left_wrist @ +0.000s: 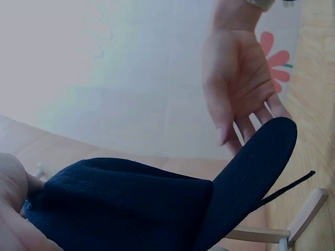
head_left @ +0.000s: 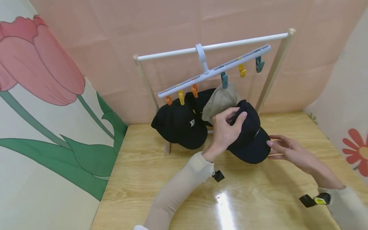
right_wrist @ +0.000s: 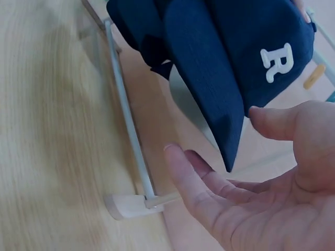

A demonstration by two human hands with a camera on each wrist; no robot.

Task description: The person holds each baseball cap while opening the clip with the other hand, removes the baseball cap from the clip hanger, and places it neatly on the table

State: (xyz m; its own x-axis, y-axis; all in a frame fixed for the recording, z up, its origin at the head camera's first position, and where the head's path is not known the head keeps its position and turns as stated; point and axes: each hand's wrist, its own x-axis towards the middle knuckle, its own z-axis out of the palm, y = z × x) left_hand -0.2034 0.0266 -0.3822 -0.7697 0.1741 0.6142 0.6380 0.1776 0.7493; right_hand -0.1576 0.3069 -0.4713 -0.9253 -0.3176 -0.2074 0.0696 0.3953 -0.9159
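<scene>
Sleeves point(head_left: 179, 188) stretch over the desk point(head_left: 132, 198) from its near edge. Left hand point(head_left: 225, 129) pinches the top of a navy cap point(head_left: 248, 127) between thumb and fingers, holding it above the desk, towards the back edge and right of centre. Its brim slants down towards the right, and its front bears a white R. Beside the brim, the right hand point(head_left: 293, 151) is spread wide, thumb apart from the fingers; whether it touches the cap, I cannot tell.

Near the desk's back edge stands a rack point(head_left: 271, 73). From its white rail point(head_left: 244, 41) hangs a slanting hanger point(head_left: 235, 64) with orange, yellow and teal clips. Under its left end is a black cap point(head_left: 175, 123) with a white letter; a dark cap point(head_left: 202, 99) is partly hidden behind it, and a beige cap point(head_left: 219, 100) hangs at a teal clip point(head_left: 224, 80).
</scene>
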